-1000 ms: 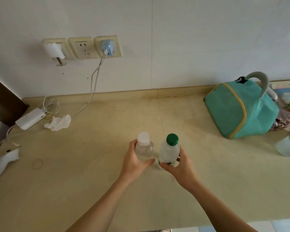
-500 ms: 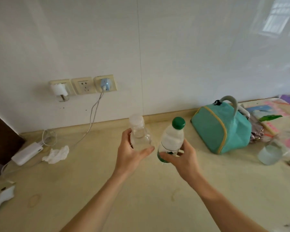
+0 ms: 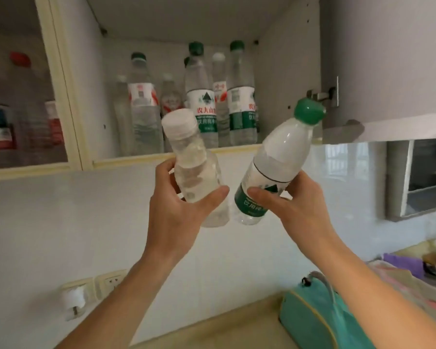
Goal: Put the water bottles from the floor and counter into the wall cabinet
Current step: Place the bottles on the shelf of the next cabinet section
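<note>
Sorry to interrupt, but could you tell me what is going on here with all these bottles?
A person is putting water bottles away. The left hand grips a white-capped bottle, and the right hand grips a green-capped bottle; both are raised, tilted, below the open wall cabinet. Neither is on the shelf yet, where several bottles stand already. A teal bag sits on the counter below.

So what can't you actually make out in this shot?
Head view only:
- Back row of bottles in the cabinet: hidden by the front bottles, so no count.
- Items behind the frosted door: blurred shapes only.
- White-cap bottle: lower part covered by the left hand.
- Green-cap bottle: label partly covered by the right hand.
- Teal bag: cut off by the bottom edge.
- The floor: out of frame.
</note>
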`<state>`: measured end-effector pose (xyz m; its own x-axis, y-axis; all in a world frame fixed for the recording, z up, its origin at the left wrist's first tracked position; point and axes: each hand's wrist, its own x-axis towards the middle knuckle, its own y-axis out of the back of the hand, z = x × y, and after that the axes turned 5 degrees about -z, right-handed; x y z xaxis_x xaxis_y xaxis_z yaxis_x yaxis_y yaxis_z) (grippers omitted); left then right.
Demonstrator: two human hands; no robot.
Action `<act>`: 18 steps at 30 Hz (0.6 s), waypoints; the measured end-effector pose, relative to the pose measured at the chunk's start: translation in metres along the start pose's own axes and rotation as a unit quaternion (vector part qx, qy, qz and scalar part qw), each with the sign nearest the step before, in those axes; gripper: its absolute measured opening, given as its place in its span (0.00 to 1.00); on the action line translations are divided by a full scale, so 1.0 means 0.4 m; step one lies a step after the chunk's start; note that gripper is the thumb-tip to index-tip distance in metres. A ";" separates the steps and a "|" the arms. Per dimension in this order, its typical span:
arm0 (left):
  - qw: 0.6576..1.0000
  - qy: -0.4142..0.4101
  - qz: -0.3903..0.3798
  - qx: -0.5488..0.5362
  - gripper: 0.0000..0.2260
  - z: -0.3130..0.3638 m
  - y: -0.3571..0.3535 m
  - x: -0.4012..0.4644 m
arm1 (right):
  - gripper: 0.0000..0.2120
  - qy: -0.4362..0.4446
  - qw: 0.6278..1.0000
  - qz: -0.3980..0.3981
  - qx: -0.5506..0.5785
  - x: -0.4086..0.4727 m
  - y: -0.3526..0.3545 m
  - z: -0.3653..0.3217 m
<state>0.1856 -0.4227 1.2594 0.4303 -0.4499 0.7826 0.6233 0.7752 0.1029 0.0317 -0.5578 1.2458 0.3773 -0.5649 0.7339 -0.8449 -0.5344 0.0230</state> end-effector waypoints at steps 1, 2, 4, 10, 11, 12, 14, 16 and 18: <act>1.000 -0.014 0.005 -0.001 0.37 0.031 0.001 0.035 | 0.19 0.019 1.000 0.005 0.002 0.035 0.006 -0.034; 1.000 -0.026 0.011 -0.001 0.36 0.060 0.003 0.070 | 0.20 0.038 0.999 0.010 0.003 0.069 0.011 -0.066; 0.999 -0.047 0.019 -0.010 0.32 0.108 0.005 0.137 | 0.20 0.069 0.997 0.017 0.009 0.134 0.019 -0.123; 0.997 -0.066 0.046 0.020 0.29 0.198 0.014 0.300 | 0.17 0.091 0.996 -0.004 0.011 0.293 0.041 -0.228; 0.997 -0.059 0.050 0.024 0.29 0.202 0.015 0.321 | 0.17 0.082 0.996 -0.014 0.010 0.316 0.044 -0.233; 0.997 -0.050 0.051 0.028 0.30 0.203 0.016 0.339 | 0.18 0.068 0.997 -0.025 0.009 0.337 0.046 -0.233; 0.998 -0.027 0.049 0.038 0.32 0.196 0.014 0.368 | 0.16 0.040 0.998 -0.041 0.004 0.372 0.049 -0.226; 0.998 0.002 0.046 0.042 0.34 0.180 0.008 0.386 | 0.15 0.020 0.998 -0.055 -0.008 0.399 0.050 -0.215; 0.998 0.033 0.043 0.038 0.36 0.157 -0.001 0.396 | 0.14 0.003 0.998 -0.061 -0.023 0.421 0.051 -0.200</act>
<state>0.2125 -0.4663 1.4220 0.5241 -0.4071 0.7481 0.5324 0.8422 0.0854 0.0478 -0.6135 1.4242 0.4758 -0.4932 0.7283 -0.8096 -0.5691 0.1435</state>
